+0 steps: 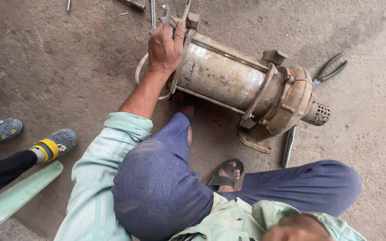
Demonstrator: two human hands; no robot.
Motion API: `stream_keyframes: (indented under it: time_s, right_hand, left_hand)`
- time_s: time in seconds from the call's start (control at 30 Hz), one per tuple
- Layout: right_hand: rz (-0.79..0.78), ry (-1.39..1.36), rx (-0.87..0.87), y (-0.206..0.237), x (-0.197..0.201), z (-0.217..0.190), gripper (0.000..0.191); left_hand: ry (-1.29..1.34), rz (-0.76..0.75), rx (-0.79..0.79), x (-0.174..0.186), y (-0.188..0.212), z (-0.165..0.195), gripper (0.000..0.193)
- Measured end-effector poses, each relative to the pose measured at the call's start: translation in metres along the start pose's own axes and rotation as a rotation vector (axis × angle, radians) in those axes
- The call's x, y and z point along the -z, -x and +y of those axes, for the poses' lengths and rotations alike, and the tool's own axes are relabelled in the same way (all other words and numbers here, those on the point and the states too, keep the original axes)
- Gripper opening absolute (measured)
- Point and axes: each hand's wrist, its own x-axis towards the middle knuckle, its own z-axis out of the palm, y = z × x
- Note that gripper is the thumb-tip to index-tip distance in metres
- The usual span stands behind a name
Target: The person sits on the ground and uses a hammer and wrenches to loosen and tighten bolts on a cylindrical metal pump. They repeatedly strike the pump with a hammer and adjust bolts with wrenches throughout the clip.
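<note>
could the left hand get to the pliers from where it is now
Probably not without shifting: the left hand grips the near end of the pump, and the pliers lie on the floor past its far end.

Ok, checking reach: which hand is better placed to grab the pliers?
Probably the right hand: it seems free, and the pliers lie on its side. The left hand grips the pump at its end.

One pump (242, 85), one pliers (331, 69), two clogs (54, 143), two sandals (225, 174).
</note>
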Motion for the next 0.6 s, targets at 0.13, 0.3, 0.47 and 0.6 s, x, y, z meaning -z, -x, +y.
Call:
stream_keyframes:
  time_s: [0.13,0.3,0.47,0.6]
  right_hand:
    - [-0.008,-0.069,-0.037,-0.006,-0.005,0.012,0.014]
    - [0.028,-0.113,-0.088,0.017,0.000,0.016,0.007]
    - [0.071,-0.130,-0.128,0.031,0.004,0.013,0.010]
    - [0.258,-0.033,-0.248,-0.005,-0.007,0.005,0.017]
  left_hand:
    - [0.011,0.069,-0.042,0.000,0.003,-0.001,0.039]
    - [0.050,0.088,-0.031,-0.008,0.006,-0.008,0.042]
    - [-0.033,0.077,-0.013,-0.016,0.015,-0.015,0.047]
    - [0.073,0.077,-0.043,-0.020,0.022,-0.013,0.045]
